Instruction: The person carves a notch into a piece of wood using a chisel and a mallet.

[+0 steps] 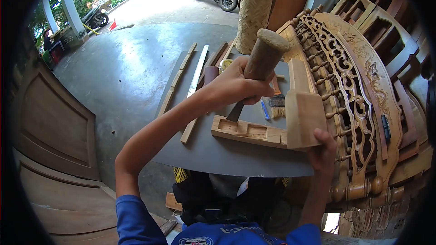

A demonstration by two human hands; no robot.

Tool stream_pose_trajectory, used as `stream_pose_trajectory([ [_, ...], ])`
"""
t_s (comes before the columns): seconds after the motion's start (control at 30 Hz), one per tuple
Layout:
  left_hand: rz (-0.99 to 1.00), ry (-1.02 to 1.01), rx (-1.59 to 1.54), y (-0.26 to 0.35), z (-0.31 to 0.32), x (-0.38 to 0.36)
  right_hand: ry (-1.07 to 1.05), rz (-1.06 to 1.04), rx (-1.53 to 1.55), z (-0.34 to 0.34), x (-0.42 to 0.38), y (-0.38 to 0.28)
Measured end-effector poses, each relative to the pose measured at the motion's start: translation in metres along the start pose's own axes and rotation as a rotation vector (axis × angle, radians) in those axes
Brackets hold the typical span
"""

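Observation:
My left hand (pixel 247 81) is closed around the thick wooden handle of a chisel (pixel 268 54), which stands tilted. Its steel blade reaches down into a notch at the left end of a wooden bar (pixel 254 132) lying on the grey board. Several recesses are cut along the bar. At the bar's right end, my right hand (pixel 323 149) is closed on a pale wooden mallet (pixel 307 120), with its big block-shaped head over that end. The grip behind the block is partly hidden.
On the grey board (pixel 204 154) lie a hand saw blade (pixel 198 71), a brush (pixel 277 105), a blue pen-like item (pixel 265 110) and wooden strips (pixel 177 79). A carved wooden panel (pixel 349 90) stands right, wooden door panels (pixel 56 122) left, and a woven roll (pixel 255 16) behind.

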State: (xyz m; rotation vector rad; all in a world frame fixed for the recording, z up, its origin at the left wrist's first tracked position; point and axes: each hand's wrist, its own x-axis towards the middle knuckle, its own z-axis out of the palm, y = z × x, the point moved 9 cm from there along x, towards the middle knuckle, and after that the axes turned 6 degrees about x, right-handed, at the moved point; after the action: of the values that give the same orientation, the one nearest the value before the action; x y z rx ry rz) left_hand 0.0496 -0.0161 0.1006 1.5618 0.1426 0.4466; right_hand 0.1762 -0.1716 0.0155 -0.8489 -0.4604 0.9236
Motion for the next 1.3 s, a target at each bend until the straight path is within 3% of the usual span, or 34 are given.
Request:
stream_pose_trajectory([
  [0.1,0.004,-0.011,0.0,0.0,0.0,0.001,-0.105,-0.119,-0.326,0.02,-0.004,-0.009],
  [0.43,-0.003,-0.022,0.044,0.002,0.004,0.0,-0.027,-0.169,-0.628,0.027,-0.012,-0.018],
  [0.5,0.034,0.041,0.04,0.017,-0.007,-0.004,-0.054,-0.198,-0.794,0.021,-0.012,-0.016],
  [0.6,0.129,0.133,0.053,0.046,-0.032,-0.01,-0.051,-0.22,-0.796,0.026,-0.018,-0.016],
  [0.73,0.222,0.173,0.055,0.075,-0.058,-0.024,-0.168,-0.39,-1.021,0.042,-0.025,-0.016],
  [0.8,0.117,0.277,0.217,0.068,-0.07,-0.026,-0.29,-0.447,-1.153,0.054,-0.028,-0.015],
  [0.93,-0.241,0.341,0.76,0.006,-0.104,0.001,-0.27,-0.438,-1.11,0.053,-0.029,-0.011],
  [0.97,-0.238,0.299,1.069,-0.005,-0.103,0.015,-0.261,-0.408,-1.096,0.051,-0.029,-0.009],
  [1.03,-0.293,0.134,1.365,-0.051,-0.108,0.046,-0.27,-0.405,-1.095,0.053,-0.029,-0.01],
  [1.1,-0.129,0.002,1.475,-0.09,-0.108,0.07,-0.289,-0.457,-1.127,0.058,-0.032,-0.014],
  [1.17,-0.147,-0.105,1.575,-0.116,-0.112,0.083,-0.296,-0.429,-1.136,0.054,-0.032,-0.013],
  [1.27,-0.409,-0.111,1.627,-0.122,-0.123,0.095,-0.333,-0.424,-1.136,0.055,-0.032,-0.012],
  [1.3,-0.38,-0.076,1.618,-0.112,-0.122,0.096,-0.339,-0.427,-1.125,0.054,-0.032,-0.011],
])
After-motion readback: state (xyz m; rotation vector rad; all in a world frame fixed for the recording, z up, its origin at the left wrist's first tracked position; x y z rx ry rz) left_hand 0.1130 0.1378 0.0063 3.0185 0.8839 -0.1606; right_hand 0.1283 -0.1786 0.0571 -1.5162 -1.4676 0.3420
